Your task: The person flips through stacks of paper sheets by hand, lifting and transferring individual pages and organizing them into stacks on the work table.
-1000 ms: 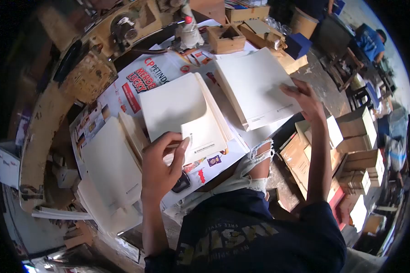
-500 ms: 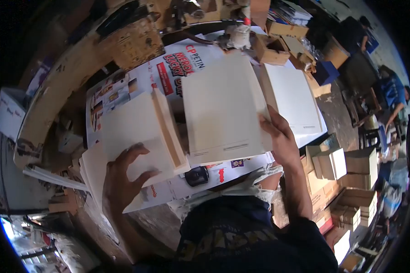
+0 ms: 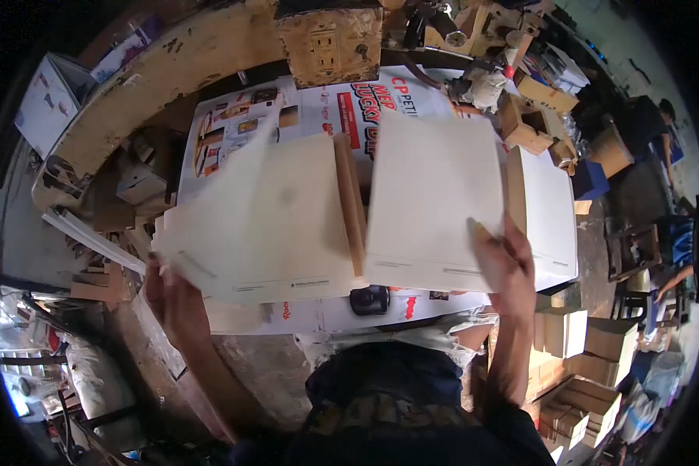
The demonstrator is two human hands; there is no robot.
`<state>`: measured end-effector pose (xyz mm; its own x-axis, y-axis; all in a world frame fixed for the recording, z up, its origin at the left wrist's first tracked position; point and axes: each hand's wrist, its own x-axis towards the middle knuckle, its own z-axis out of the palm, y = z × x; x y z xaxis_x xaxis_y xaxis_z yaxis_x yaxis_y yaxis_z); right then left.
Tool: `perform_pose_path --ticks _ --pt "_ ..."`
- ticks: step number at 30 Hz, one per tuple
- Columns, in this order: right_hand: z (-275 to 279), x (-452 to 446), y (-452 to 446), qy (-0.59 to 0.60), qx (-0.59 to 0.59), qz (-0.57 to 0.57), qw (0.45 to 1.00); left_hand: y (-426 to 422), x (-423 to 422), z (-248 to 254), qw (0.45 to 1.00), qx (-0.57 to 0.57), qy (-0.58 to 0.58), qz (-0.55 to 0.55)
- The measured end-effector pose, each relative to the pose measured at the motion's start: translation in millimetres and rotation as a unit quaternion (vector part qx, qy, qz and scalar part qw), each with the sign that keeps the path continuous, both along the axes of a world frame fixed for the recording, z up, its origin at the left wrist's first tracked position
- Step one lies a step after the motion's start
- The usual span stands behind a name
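Note:
At the lower left, my left hand (image 3: 175,299) is closed on the lower corner of a lifted paper sheet (image 3: 217,225), blurred by motion. Beside that sheet lies a paper stack (image 3: 303,210) with small print along its bottom and a brown strip (image 3: 350,206) down its right side. My right hand (image 3: 506,256) grips the right edge of a white sheet (image 3: 435,194) in the middle, thumb on top; whether more sheets lie under the thumb I cannot tell. Another stack of white sheets (image 3: 547,206) sits just right of this hand.
A printed banner (image 3: 248,175) covers the table, with a dark computer mouse pictured or lying (image 3: 370,300) near its front edge. Behind stands a worn wooden box (image 3: 330,46). Cardboard boxes (image 3: 598,342) are piled at the lower right. Other people (image 3: 660,124) are at the far right.
My left hand has moved out to the left from above the left stack and now holds a sheet there. My right hand stays at the middle sheet's edge. The camera view has shifted.

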<state>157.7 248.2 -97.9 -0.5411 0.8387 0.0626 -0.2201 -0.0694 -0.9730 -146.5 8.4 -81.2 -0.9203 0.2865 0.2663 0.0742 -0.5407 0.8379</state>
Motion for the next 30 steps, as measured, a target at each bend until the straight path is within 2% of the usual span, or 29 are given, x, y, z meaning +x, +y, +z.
perform_pose_path --ticks 1,2,3,4,5,6,7,8,9,11,13,14,15,16,19,20,22,23,24,25,27,28,29,30 --pt "-2.6 -7.9 -6.6 0.068 0.017 0.026 0.997 -3.5 -8.0 -0.9 1.000 -0.003 0.002 0.000" --pt "-1.8 -22.8 -17.9 -0.064 -0.009 -0.025 0.998 -7.1 -21.8 -3.7 0.995 -0.067 0.060 -0.031" --pt "-18.9 -31.7 -21.6 0.059 0.081 0.087 0.991 -6.9 -30.9 -3.9 0.983 -0.130 0.116 -0.061" --pt "-16.6 -50.9 -31.6 0.023 0.054 0.097 0.994 9.5 -12.5 18.7 0.965 -0.218 0.141 -0.048" --pt "-14.3 -70.1 -41.5 -0.013 0.027 0.107 0.994 17.8 -9.7 26.5 0.919 -0.353 0.173 -0.028" --pt "-5.9 -87.2 -45.9 -0.062 0.136 0.136 0.979 23.8 -5.3 27.3 0.883 -0.425 0.197 0.003" --pt "-15.9 -106.8 -54.7 -0.099 0.200 0.115 0.968 27.0 -3.1 25.3 0.841 -0.494 0.220 0.033" --pt "-8.9 -119.2 -63.5 -0.076 0.205 0.127 0.968 24.0 -9.0 15.6 0.809 -0.530 0.251 0.047" --pt "-9.6 -136.5 -65.2 -0.001 0.205 0.165 0.965 19.7 -10.3 12.7 0.772 -0.553 0.309 0.053" --pt "-10.4 -157.0 -75.3 0.025 0.214 0.175 0.961 14.4 -13.1 28.7 0.780 -0.595 0.190 -0.041" --pt "16.1 -140.8 -78.5 -0.058 0.092 0.285 0.952 -18.0 -50.6 -14.2 0.877 -0.437 0.200 0.003" --pt "18.6 -134.6 -79.2 -0.005 0.080 0.258 0.963 -32.9 -67.2 -18.1 0.857 -0.458 0.236 0.017" --pt "28.3 -119.8 -75.6 -0.041 0.071 0.230 0.970 -53.0 -92.1 -27.0 0.838 -0.472 0.274 0.025" --pt "31.0 -103.9 -64.1 -0.030 0.126 0.200 0.971 -90.7 -154.6 -74.1 0.793 -0.434 0.421 0.066" --pt "43.1 -45.3 -26.2 -0.060 0.237 0.103 0.964 -100.4 -184.3 -102.7 0.773 -0.543 0.323 0.063" --pt "39.3 -24.0 -14.8 -0.049 0.196 0.062 0.978 -98.7 -190.4 -116.4 0.760 -0.567 0.310 0.063" --pt "37.6 22.1 12.7 -0.072 0.233 -0.085 0.966 -94.5 -189.2 -129.7 0.734 -0.608 0.295 0.064" --pt "27.1 45.7 30.1 -0.193 0.300 -0.202 0.912 -89.8 -188.5 -128.9 0.715 -0.629 0.297 0.072" --pt "17.7 66.1 44.9 -0.194 0.336 -0.299 0.872 -82.5 -183.5 -124.0 0.694 -0.646 0.306 0.086" --pt "11.1 90.0 57.7 -0.253 0.353 -0.358 0.826 -75.4 -175.9 -116.3 0.667 -0.664 0.321 0.109" --pt "11.7 124.3 62.8 -0.423 0.347 -0.402 0.734 -55.0 -149.5 -87.2 0.601 -0.657 0.405 0.209" --pt "1.0 139.4 66.1 -0.452 0.353 -0.408 0.710 -42.3 -131.2 -64.8 0.580 -0.625 0.452 0.262" --pt "-12.9 151.8 70.2 -0.481 0.358 -0.413 0.686 -23.9 -102.8 -37.8 0.591 -0.576 0.486 0.288" --pt "-20.3 157.9 72.4 -0.480 0.356 -0.411 0.688 -1.2 -67.1 -10.0 0.608 -0.526 0.514 0.299"
